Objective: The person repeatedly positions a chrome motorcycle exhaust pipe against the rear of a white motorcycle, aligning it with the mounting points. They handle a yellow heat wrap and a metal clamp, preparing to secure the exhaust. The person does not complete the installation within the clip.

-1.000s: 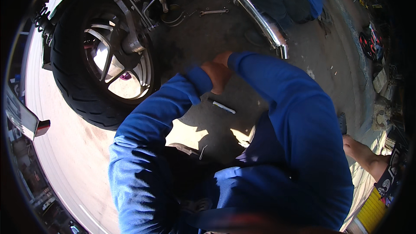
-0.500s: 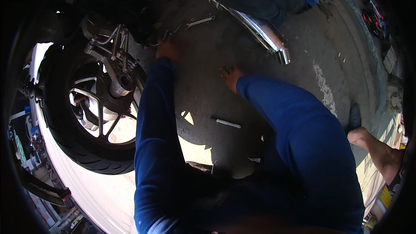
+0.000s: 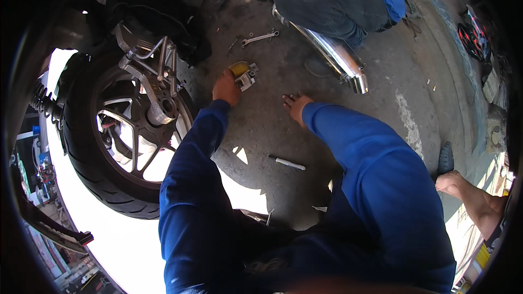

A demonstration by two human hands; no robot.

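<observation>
My left hand is closed on a small silver metal part with a yellow side, just above the floor or touching it; I cannot tell which. Its exact kind is too small to make out. The motorcycle wheel, with a black tyre, stands to the left of that arm, and a metal bracket with an axle tube lies against its hub. My right hand is held out over the floor with its fingers apart and nothing in it. Beyond the hands lies a combination wrench.
A co-worker in dark trousers crouches at the top beside a chrome exhaust silencer. A white marker lies on the concrete between my arms. Another person's bare foot is at the right, next to a dark sandal.
My left hand has moved right and toward me, away from the dark area by the wheel, bringing the metal part into clear view. The right hand stays nearly in place. The picture is brighter.
</observation>
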